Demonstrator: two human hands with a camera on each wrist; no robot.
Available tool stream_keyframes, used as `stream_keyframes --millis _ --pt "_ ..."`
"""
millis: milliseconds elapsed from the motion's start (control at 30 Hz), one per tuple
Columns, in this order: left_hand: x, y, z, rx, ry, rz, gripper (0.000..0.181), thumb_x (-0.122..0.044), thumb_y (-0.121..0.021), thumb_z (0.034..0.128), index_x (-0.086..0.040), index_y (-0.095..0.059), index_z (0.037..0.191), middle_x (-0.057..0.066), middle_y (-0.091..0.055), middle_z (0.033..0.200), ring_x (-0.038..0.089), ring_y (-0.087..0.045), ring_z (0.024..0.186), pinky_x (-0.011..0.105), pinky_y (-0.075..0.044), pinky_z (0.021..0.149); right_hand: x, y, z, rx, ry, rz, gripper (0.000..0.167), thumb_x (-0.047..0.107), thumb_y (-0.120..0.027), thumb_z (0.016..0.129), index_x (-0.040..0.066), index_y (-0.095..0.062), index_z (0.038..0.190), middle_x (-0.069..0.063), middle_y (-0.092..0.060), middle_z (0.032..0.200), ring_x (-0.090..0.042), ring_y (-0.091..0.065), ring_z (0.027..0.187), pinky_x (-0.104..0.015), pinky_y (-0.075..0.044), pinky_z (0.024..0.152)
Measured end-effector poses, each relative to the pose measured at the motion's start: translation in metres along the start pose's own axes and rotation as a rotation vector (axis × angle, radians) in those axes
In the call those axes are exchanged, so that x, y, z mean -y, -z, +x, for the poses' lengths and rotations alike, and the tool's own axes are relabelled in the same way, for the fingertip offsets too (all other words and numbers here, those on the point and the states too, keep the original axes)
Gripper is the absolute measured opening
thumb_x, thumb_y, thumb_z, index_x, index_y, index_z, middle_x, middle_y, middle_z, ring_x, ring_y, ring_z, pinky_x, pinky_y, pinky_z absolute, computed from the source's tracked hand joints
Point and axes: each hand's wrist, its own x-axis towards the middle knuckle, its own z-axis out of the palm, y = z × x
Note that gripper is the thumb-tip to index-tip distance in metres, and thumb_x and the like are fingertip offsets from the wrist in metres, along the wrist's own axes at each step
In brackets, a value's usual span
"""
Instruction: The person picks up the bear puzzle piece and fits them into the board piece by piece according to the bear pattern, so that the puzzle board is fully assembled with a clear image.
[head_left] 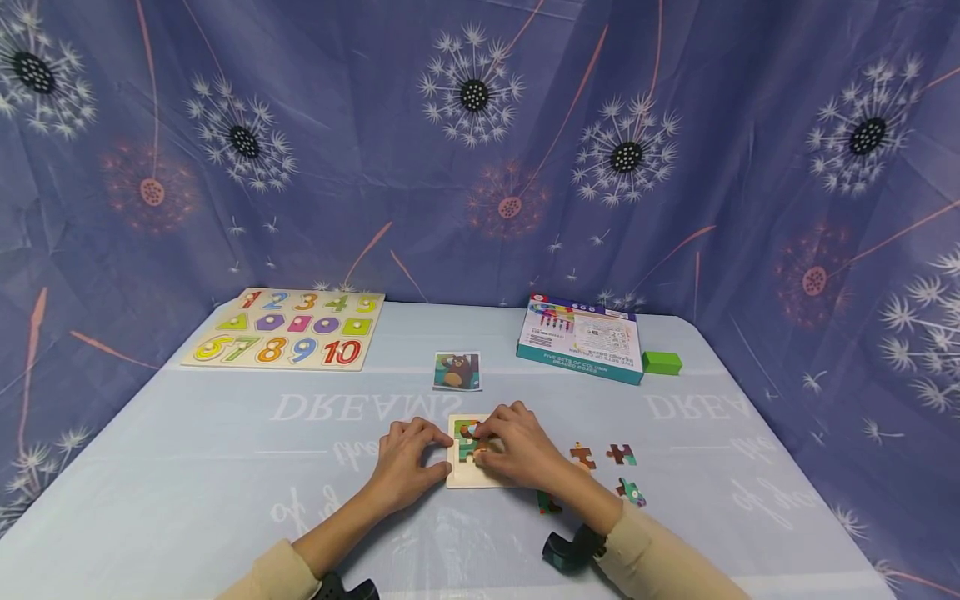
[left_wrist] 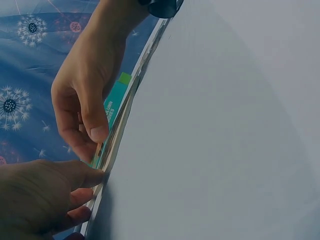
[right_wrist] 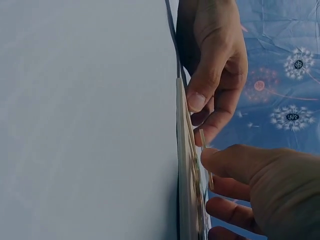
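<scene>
A pale puzzle board (head_left: 472,478) lies flat in the middle of the table, with green and brown pieces in its upper left part. My left hand (head_left: 408,462) touches the board's left edge, thumb and forefinger apart. Over the board, my right hand (head_left: 521,448) pinches a thin puzzle piece (right_wrist: 202,137), seen edge-on and tilted in the right wrist view; its picture is mostly hidden by the fingers. Loose puzzle pieces (head_left: 622,454) lie to the right of the board, and one green piece (head_left: 549,503) is partly covered by the right forearm.
Beyond the board lies a small bear picture card (head_left: 457,372). A number board (head_left: 282,328) is at the back left. At the back right are a flat teal-edged box (head_left: 579,337) and a green block (head_left: 662,363). A dandelion-print curtain (head_left: 360,167) hangs behind.
</scene>
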Motion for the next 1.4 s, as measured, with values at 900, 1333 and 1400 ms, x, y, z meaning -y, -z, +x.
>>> stream_keyframes --millis 900,1333,1400 --pt "-0.0016 0.0008 0.0005 -0.005 0.000 0.011 0.022 -0.018 -0.074 0.0695 -0.019 -0.067 0.090 -0.005 -0.059 0.097 0.018 -0.043 0.098 0.041 -0.028 0.084 0.0042 -0.0071 0.0063 -0.008 0.019 -0.086 0.025 0.034 -0.072 0.080 0.021 -0.072 0.101 0.005 -0.060 0.098 -0.012 -0.043 0.089 -0.034 -0.036 0.083" --pt "-0.0082 -0.0045 0.0061 -0.072 0.016 0.025 0.019 -0.020 -0.072 0.0705 -0.018 -0.069 0.089 -0.002 -0.057 0.092 0.018 -0.042 0.094 0.044 -0.028 0.085 0.0033 -0.0075 0.0063 -0.006 0.022 -0.096 0.025 0.034 -0.072 0.079 0.021 -0.071 0.101 0.004 -0.059 0.097 -0.012 -0.042 0.088 -0.033 -0.035 0.082" --pt "-0.0081 -0.0059 0.0072 -0.085 0.010 0.026 0.018 -0.019 -0.073 0.0704 -0.018 -0.069 0.088 -0.001 -0.057 0.091 0.018 -0.042 0.094 0.044 -0.028 0.084 0.0031 -0.0080 0.0063 -0.005 0.025 -0.095 0.025 0.034 -0.072 0.079 0.021 -0.071 0.101 0.004 -0.059 0.097 -0.012 -0.042 0.088 -0.033 -0.035 0.082"
